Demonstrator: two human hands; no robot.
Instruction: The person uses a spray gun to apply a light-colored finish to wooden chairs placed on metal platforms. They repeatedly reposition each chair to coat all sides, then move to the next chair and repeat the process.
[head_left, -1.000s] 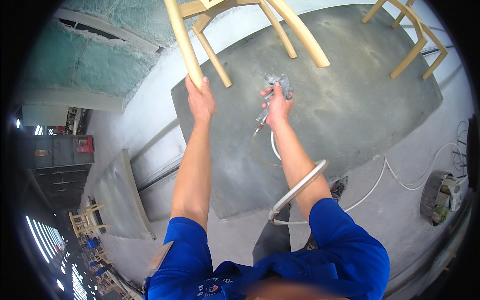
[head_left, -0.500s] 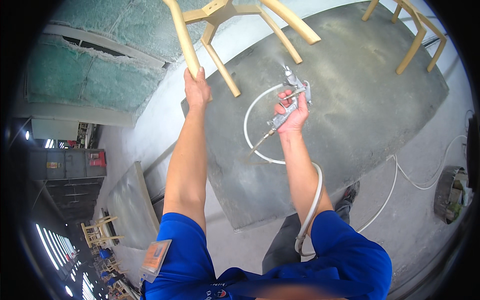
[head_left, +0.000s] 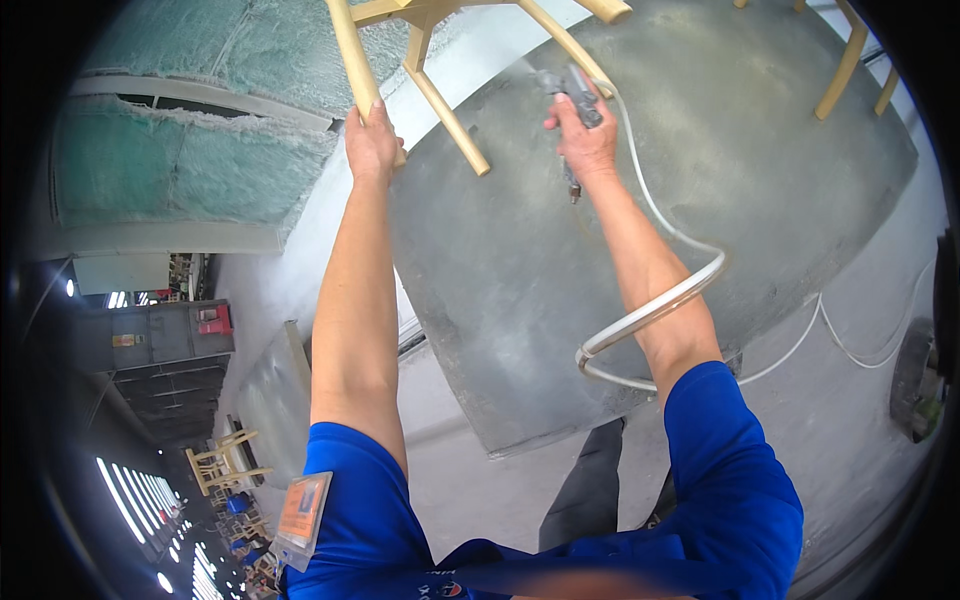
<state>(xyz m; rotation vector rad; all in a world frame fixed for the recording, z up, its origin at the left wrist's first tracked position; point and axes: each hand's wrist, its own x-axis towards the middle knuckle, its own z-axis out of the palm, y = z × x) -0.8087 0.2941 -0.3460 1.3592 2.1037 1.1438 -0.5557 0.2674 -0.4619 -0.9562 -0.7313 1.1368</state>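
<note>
My left hand is wrapped round the lower end of one leg of a pale wooden chair frame, whose upper part runs out of the top of the view. In my right hand is a silver spray gun, blurred by motion, its nozzle turned toward the frame's legs. A faint mist shows at the nozzle. From the gun a white hose loops round my right forearm. Beneath both hands spreads a large grey board with pale smears.
A second wooden frame stands at the far right of the board. Green filter matting covers the wall at left. A round bin is on the floor at right, near trailing hose. More wooden chairs stand at lower left.
My right hand has moved up with the spray gun, which now points up and left. The hose loop has swung right, round my forearm. The chair frame and my left hand sit slightly higher in view.
</note>
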